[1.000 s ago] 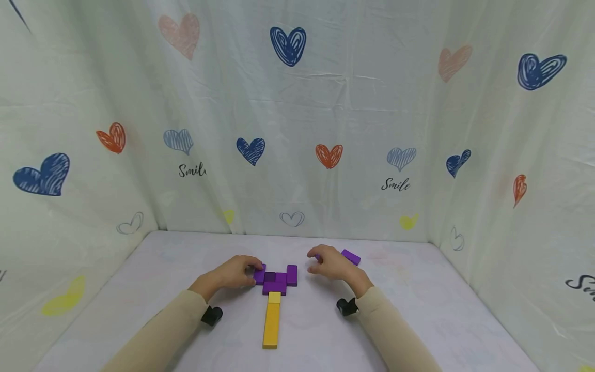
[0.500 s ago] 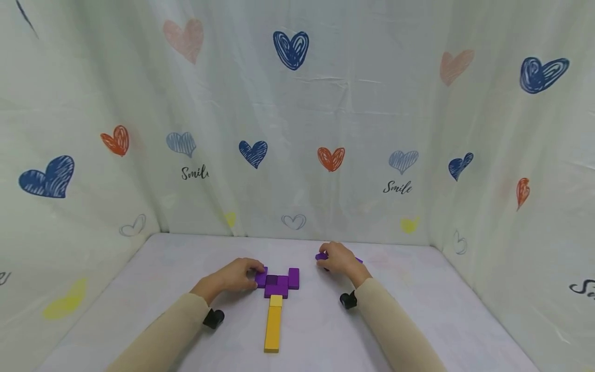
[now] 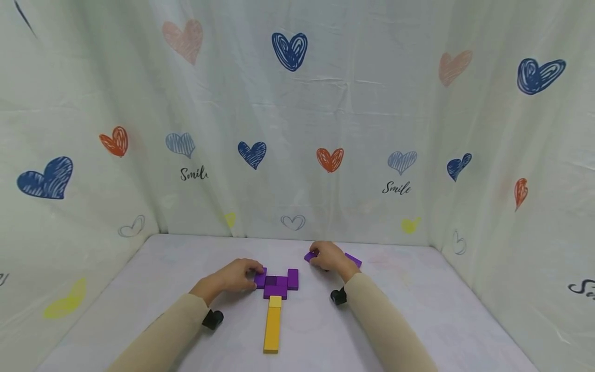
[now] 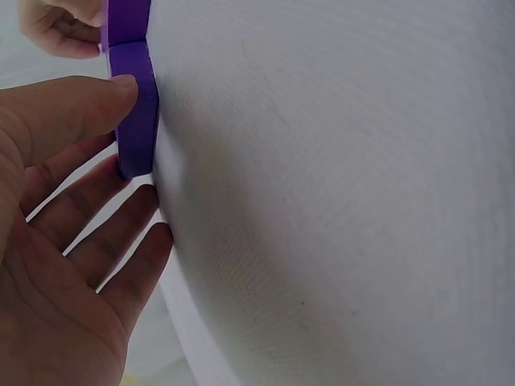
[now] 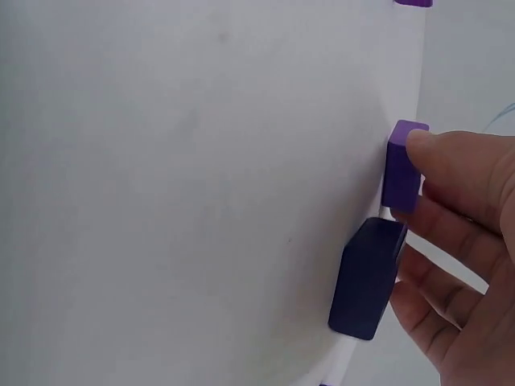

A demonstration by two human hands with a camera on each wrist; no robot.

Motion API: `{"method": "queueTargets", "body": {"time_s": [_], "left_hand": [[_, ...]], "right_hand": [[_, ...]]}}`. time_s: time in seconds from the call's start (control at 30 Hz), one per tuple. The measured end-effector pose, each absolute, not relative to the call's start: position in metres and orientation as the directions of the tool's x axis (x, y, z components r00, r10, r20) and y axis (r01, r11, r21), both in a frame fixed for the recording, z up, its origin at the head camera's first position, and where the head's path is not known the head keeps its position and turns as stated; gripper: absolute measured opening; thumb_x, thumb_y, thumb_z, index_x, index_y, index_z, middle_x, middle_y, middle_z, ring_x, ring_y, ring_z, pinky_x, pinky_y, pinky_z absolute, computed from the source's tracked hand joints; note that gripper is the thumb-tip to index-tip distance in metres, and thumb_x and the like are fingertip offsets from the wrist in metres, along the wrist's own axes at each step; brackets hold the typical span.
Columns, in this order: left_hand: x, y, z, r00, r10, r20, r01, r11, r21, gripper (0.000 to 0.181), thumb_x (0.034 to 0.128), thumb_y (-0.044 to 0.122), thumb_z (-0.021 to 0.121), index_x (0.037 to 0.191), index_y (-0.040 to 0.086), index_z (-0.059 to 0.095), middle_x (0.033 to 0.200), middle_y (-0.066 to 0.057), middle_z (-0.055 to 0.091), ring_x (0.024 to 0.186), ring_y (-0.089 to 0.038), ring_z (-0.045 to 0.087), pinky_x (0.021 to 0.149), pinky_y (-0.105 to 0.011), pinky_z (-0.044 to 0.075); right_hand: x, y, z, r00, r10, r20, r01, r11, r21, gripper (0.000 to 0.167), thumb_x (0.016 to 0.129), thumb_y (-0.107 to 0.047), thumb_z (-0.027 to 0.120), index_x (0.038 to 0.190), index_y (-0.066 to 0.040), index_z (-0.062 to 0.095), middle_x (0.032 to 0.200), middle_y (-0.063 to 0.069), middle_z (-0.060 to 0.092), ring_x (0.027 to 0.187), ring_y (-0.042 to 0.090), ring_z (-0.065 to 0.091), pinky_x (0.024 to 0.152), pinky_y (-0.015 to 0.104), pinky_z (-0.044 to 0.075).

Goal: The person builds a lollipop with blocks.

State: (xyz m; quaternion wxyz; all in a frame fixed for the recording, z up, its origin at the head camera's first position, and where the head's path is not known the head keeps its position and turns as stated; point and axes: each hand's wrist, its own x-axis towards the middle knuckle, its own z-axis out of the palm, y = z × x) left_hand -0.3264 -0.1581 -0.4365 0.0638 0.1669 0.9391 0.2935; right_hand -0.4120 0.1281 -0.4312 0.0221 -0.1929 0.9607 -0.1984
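Between the thumb and forefinger of my right hand (image 3: 328,257) I pinch a small purple block (image 5: 402,165); whether it is lifted off the tabletop (image 3: 404,305) I cannot tell. Just past it, close to the curled tips of my other right fingers, lies a dark block (image 5: 367,277), and I can't make out whether they touch it. Farther out beyond the right side of that hand, near the wrist, a loose purple block (image 3: 353,259) rests at a slant. My left hand (image 3: 236,275) grasps the outer purple block (image 3: 260,280) by its ends, thumb on the near end and forefinger at the far one, the remaining fingers spread behind it. To the right of those left fingers, touching the block they hold, sits a dark purple square (image 3: 270,280), with the middle purple piece (image 3: 276,293) along it and an upright purple block (image 3: 293,279) farther right, between my two hands. Nearer my body than either set of fingers, a short yellow block (image 3: 275,301) runs end to end with a long yellow block (image 3: 272,330).
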Motion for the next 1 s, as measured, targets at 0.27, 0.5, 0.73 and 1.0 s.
{"method": "queueTargets", "body": {"time_s": [0.27,0.5,0.73,1.0], "left_hand": [[-0.327,-0.159,-0.437,-0.932,0.362,-0.012,0.289,0.763,0.578,0.034,0.0789,0.006,0.076,0.11,0.016,0.067,0.117,-0.001,0.063,0.114,-0.025,0.054,0.103,-0.047,0.04],[-0.327,-0.159,-0.436,-0.935,0.355,-0.022,0.28,0.772,0.57,0.034,0.0792,0.007,0.076,0.111,0.016,0.067,0.117,0.0,0.063,0.112,-0.024,0.054,0.103,-0.047,0.04],[-0.328,-0.159,-0.435,-0.93,0.367,-0.015,0.291,0.762,0.578,0.034,0.0797,0.008,0.075,0.112,0.015,0.067,0.117,0.0,0.063,0.113,-0.024,0.054,0.103,-0.047,0.04],[-0.329,-0.161,-0.437,-0.92,0.392,0.001,0.319,0.748,0.582,0.034,0.0794,0.007,0.075,0.112,0.014,0.067,0.116,0.0,0.064,0.113,-0.023,0.054,0.103,-0.047,0.04]], "right_hand": [[-0.419,0.11,-0.43,-0.909,-0.416,0.008,-0.376,0.814,-0.443,0.032,0.083,-0.016,0.072,0.115,-0.012,0.067,0.106,0.004,0.064,0.099,0.021,0.058,0.091,0.041,0.048],[-0.418,0.094,-0.428,-0.899,-0.436,-0.049,-0.35,0.779,-0.52,0.031,0.085,-0.014,0.07,0.116,-0.015,0.068,0.108,0.005,0.063,0.099,0.021,0.057,0.091,0.042,0.049],[-0.419,0.08,-0.43,-0.876,-0.478,-0.066,-0.363,0.743,-0.563,0.032,0.086,-0.014,0.07,0.117,-0.018,0.068,0.108,0.0,0.065,0.1,0.018,0.058,0.093,0.04,0.049],[-0.411,0.062,-0.429,-0.841,-0.536,-0.07,-0.417,0.726,-0.547,0.026,0.091,-0.017,0.066,0.116,-0.017,0.069,0.111,-0.003,0.067,0.095,0.011,0.06,0.091,0.033,0.05]]}}
